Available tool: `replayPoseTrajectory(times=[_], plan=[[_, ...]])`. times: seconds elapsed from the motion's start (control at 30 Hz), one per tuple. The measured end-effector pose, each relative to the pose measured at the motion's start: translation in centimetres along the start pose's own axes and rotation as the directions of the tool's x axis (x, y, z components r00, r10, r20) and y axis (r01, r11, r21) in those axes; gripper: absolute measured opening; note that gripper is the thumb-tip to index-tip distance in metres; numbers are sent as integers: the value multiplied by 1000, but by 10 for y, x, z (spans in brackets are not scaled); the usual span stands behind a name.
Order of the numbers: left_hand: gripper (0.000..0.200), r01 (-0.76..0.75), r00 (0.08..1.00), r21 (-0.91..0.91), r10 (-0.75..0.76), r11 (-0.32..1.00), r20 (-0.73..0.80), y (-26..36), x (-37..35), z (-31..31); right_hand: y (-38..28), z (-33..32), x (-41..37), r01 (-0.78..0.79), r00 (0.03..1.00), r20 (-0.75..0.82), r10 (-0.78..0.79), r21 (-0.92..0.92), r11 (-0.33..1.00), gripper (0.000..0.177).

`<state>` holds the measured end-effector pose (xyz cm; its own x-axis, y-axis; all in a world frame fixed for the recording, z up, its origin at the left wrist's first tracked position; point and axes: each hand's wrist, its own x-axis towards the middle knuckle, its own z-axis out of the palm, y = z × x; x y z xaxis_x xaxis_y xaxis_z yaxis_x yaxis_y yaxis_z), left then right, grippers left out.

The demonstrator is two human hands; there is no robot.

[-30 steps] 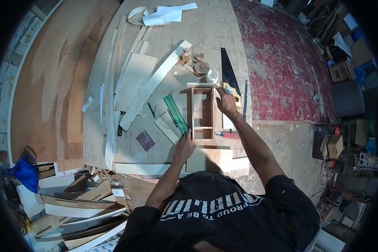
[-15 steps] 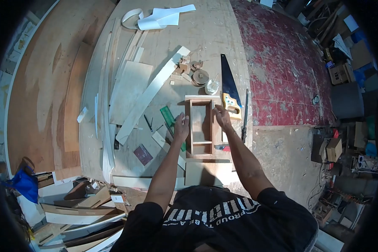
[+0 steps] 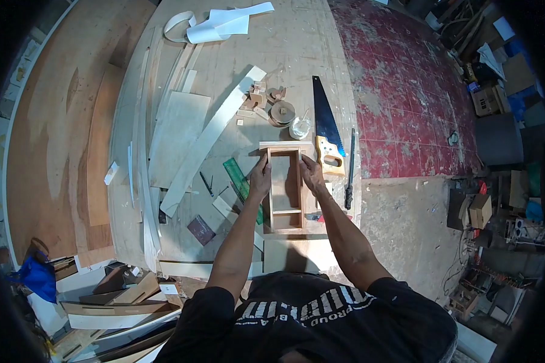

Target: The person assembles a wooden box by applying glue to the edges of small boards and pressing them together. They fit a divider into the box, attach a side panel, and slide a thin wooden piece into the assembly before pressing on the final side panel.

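Note:
A small rectangular wooden frame (image 3: pixel 286 212), with a crosspiece near its lower end, lies on the workbench in front of me. My left hand (image 3: pixel 260 176) grips its left side near the far end, fingers closed against the wood. On the opposite side my right hand (image 3: pixel 312 173) holds the right rail at about the same height. A thin wooden strip (image 3: pixel 278 144) lies across the far end of the frame. Beside my left forearm is a green ruler (image 3: pixel 235 172), partly hidden by the arm. Right of my right hand lies a handsaw (image 3: pixel 328 130) with a pale handle.
Beyond the frame stand a white cup (image 3: pixel 300 127), a round wooden piece (image 3: pixel 282 112) and small offcuts. A long pale board (image 3: pixel 215 136), a sandpaper piece (image 3: pixel 200 230) and a dark pen (image 3: pixel 206 183) lie left. A long file (image 3: pixel 350 169) lies near the bench's right edge.
Both hands have closed in on the frame's sides; they were looser beside it before. The frame sits slightly nearer me, and the whole view has shifted a little.

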<state>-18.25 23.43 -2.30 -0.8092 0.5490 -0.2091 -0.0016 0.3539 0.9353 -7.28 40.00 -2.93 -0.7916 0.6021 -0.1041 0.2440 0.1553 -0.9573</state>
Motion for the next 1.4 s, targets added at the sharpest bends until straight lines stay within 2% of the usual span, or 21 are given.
replayPoseTrajectory(times=[0.1,0.17,0.2,0.23,0.3,0.33,0.37,0.4,0.43,0.47,0.53,0.57,0.67,0.77,0.93,1.03,1.1,1.17,1.3,1.37,1.4], plan=[[47,-61,998,-2,61,998,-35,-4,2,3,-4,-2,2,-100,994,50,99,15,995,46],[47,-49,998,-10,49,999,-35,-8,5,4,-6,-4,0,-111,992,44,115,-93,990,46],[46,-44,998,-18,43,999,-37,-9,3,4,13,1,2,15,1000,-5,-15,-28,999,41],[46,-25,999,-15,25,1000,-30,0,-2,0,20,1,1,-38,999,30,36,88,995,48],[45,120,992,-56,-122,991,-26,9,-10,-8,32,-13,-5,-189,973,169,156,200,961,45],[43,-67,982,-2,66,998,-177,-3,-14,-7,36,-20,-16,-99,988,125,87,94,991,43],[43,-60,984,1,59,998,-169,-11,-23,-13,39,-20,-30,-176,984,-13,176,-10,984,45],[43,162,985,-55,-165,985,-54,-3,-39,-24,34,-26,-46,-243,970,-11,243,-27,970,45],[42,382,923,-84,-377,920,69,0,-57,-31,24,-34,-64,-310,951,-9,310,-46,949,45],[39,392,918,-48,-387,919,88,-10,-72,-33,15,-36,-81,-314,949,-10,314,-45,948,45],[40,469,882,-96,-459,878,111,-3,-99,-31,-1,-36,-112,-521,848,38,528,-113,846,40],[41,541,840,-145,-525,828,134,2,-110,-30,-7,-33,-123,-480,871,29,490,-151,864,35],[39,534,845,-150,-524,832,106,5,-124,-21,0,-21,-136,-499,860,13,509,-177,848,30],[38,512,859,-125,-506,850,80,0,-123,-17,-2,-16,-137,-393,904,88,419,-221,893,27],[37,492,871,-78,-489,867,58,-1,-123,-16,-14,-10,-136,-401,911,-52,409,-344,849,28],[35,472,881,-100,-473,876,15,2,-124,-15,-14,-11,-136,-425,901,-42,432,-290,858,30],[35,465,885,-60,-465,883,13,2,-125,-16,-7,-14,-134,-422,898,-24,440,-333,843,30],[36,467,884,-87,-467,880,27,2,-125,-17,-14,-19,-132,-471,866,55,497,-245,847,29],[41,456,890,-122,-456,882,33,6,-126,-18,-11,-30,-135,-447,877,117,465,-153,881,26],[42,443,896,-134,-444,886,28,7,-132,-23,-6,-30,-140,-160,987,-30,160,-372,914,25],[42,432,901,-143,-433,890,29,7,-136,-27,-13,-28,-143,-157,987,-24,159,-372,915,25]])
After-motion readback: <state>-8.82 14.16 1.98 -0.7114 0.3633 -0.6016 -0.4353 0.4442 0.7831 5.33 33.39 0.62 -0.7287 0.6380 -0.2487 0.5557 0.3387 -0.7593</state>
